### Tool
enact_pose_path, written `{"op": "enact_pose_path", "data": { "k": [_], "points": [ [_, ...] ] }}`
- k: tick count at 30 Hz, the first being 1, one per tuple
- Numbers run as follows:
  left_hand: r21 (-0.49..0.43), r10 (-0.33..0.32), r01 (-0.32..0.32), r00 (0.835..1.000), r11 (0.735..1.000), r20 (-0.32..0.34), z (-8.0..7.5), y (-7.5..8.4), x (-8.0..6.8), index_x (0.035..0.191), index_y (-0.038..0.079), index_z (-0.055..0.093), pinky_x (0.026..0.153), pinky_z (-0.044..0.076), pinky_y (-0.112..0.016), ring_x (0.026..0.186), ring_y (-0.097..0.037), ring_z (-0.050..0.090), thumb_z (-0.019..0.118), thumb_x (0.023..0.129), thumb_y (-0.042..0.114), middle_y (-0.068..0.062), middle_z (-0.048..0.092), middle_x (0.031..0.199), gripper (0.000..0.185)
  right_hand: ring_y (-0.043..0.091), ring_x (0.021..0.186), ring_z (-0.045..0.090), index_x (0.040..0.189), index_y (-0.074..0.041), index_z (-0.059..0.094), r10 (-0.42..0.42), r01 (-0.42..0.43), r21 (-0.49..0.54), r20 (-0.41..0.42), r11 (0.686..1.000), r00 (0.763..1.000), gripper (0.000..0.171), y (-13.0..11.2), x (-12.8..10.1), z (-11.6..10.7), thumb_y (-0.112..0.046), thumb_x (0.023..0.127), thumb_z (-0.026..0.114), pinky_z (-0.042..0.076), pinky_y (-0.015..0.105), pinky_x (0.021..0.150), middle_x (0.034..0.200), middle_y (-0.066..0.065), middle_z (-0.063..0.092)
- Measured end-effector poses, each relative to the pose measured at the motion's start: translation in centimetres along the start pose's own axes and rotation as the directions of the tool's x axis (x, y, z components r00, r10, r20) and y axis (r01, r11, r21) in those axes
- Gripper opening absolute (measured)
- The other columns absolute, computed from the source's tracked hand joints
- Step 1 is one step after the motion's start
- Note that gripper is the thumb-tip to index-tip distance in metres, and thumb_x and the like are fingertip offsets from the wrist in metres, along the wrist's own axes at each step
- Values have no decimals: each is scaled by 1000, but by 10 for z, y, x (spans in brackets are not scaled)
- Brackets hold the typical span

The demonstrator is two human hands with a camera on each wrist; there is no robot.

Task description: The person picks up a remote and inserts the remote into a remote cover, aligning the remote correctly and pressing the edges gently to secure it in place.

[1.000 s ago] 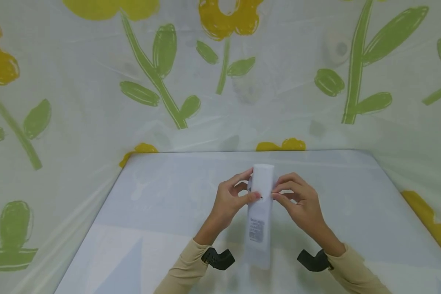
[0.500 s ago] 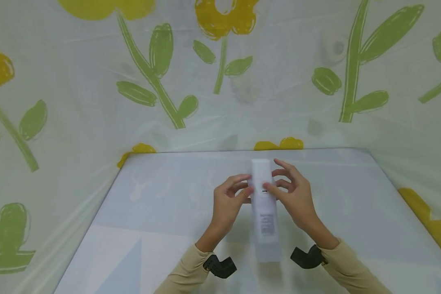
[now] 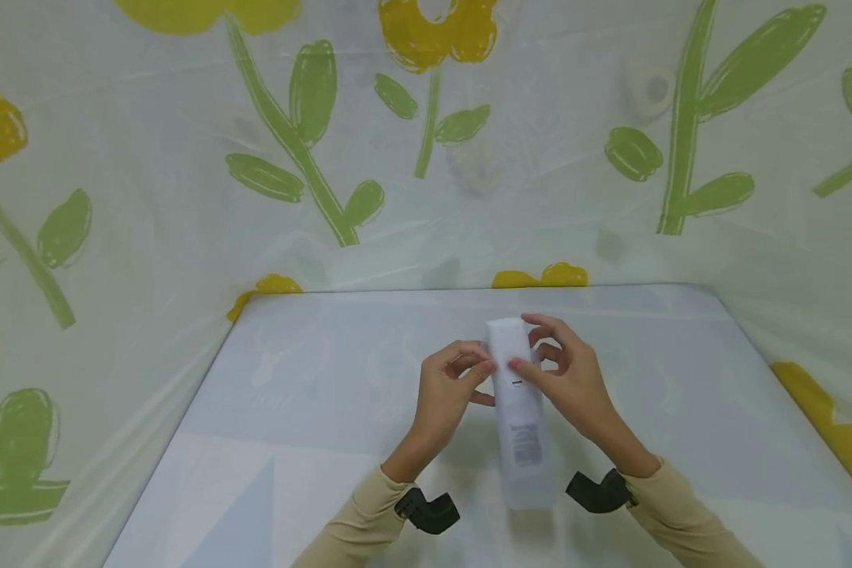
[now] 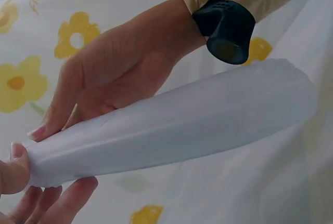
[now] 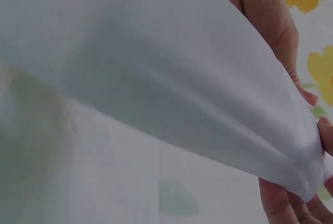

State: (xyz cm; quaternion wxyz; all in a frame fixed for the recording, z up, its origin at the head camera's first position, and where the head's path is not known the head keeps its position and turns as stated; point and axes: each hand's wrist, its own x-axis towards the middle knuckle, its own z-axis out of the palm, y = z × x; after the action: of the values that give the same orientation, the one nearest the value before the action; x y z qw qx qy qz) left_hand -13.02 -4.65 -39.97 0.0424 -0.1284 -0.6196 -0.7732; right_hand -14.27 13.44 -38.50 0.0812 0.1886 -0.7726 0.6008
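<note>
A long white packet of translucent film, folded narrow, with a grey printed text block (image 3: 526,444) low on its front, stands between both hands. My left hand (image 3: 446,388) pinches the packet's (image 3: 510,343) upper left edge, thumb at the edge. On the right side my right hand (image 3: 569,379) holds it, thumb on the front above a small dark mark (image 3: 517,383) and fingers spread along the edge. The left wrist view shows the packet's (image 4: 171,125) plain side, widening away from the fingers. Close up in the right wrist view, the packet (image 5: 197,89) is smooth and partly see-through.
Below the hands lies a table with a pale cover (image 3: 312,379). A white curtain (image 3: 525,181) printed with yellow flowers and green leaves hangs behind and at the sides. Each wrist carries a black camera mount (image 3: 428,511) over a beige sleeve.
The right hand has gone from pinching the right edge to holding with its thumb on the front. The left thumb has drawn back to the left edge. The packet's lower end has swung right.
</note>
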Motion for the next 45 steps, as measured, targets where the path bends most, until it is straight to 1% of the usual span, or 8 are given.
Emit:
{"op": "enact_pose_path", "data": {
  "k": [6, 11, 14, 18, 22, 28, 36, 45],
  "points": [
    [13, 4, -4, 999, 1000, -38, 2, 1, 3, 94, -5, 66, 58, 57, -43, 88, -24, 65, 71, 83, 3, -13, 62, 104, 14, 21, 80, 63, 133, -11, 48, 1, -1, -7, 5, 1000, 1000, 56, 2, 0, 0, -9, 83, 73, 57, 28, 66, 101, 10, 53],
    [115, 3, -3, 1000, 993, 2, -2, 2, 5, 107, 5, 64, 66, 58, -38, 94, -24, 62, 76, 80, 10, -7, 59, 111, 29, 18, 89, 64, 136, -9, 46, 19, -20, 17, 21, 1000, 1000, 57, 5, -1, -3, -8, 85, 70, 56, 27, 71, 106, 13, 54],
    [154, -15, 18, 1000, 988, -21, -3, 1, 6, 112, 10, 58, 72, 56, -34, 95, -22, 61, 78, 79, 13, -4, 59, 111, 39, 17, 94, 63, 133, -3, 50, -8, 3, 78, 63, 997, 998, 50, 5, -1, -7, -1, 86, 67, 56, 29, 72, 114, 16, 56],
    [88, -34, 40, 997, 995, -67, -6, 3, 7, 118, 10, 55, 75, 55, -33, 95, -25, 62, 78, 78, 9, -10, 62, 111, 46, 17, 103, 61, 119, 5, 60, -101, 87, 125, 113, 988, 988, 36, 7, 0, -12, 6, 84, 66, 55, 30, 79, 120, 19, 57],
    [37, -54, 57, 996, 998, -70, -8, 4, 9, 123, 12, 59, 76, 56, -35, 97, -27, 63, 77, 78, 8, -12, 61, 115, 49, 16, 102, 61, 107, 6, 68, -174, 166, 95, 91, 982, 980, 27, 12, 1, -14, 9, 80, 69, 54, 29, 78, 113, 18, 61],
    [4, -58, 58, 997, 998, -52, -7, 3, 11, 125, 10, 62, 75, 56, -33, 97, -32, 62, 77, 78, 6, -10, 62, 116, 50, 18, 97, 61, 94, 6, 70, -214, 209, 100, 36, 973, 976, 20, 15, 1, -13, 16, 75, 69, 55, 31, 75, 105, 20, 61],
    [-20, -51, 51, 998, 998, 22, -10, 6, 14, 126, 8, 61, 75, 54, -29, 94, -22, 61, 73, 80, 2, -11, 61, 116, 48, 15, 90, 59, 88, 2, 69, -247, 249, 25, -51, 968, 968, 20, 12, -3, -10, 16, 75, 69, 55, 25, 72, 99, 14, 59],
    [22, -45, 43, 993, 999, 108, -15, 15, 20, 127, 7, 61, 73, 54, -28, 92, -20, 61, 72, 81, 1, -12, 63, 112, 47, 19, 84, 60, 89, 11, 66, -179, 185, 218, -48, 958, 983, 10, 2, 0, -4, 14, 80, 66, 56, 36, 71, 96, 11, 54]
  ]
}}
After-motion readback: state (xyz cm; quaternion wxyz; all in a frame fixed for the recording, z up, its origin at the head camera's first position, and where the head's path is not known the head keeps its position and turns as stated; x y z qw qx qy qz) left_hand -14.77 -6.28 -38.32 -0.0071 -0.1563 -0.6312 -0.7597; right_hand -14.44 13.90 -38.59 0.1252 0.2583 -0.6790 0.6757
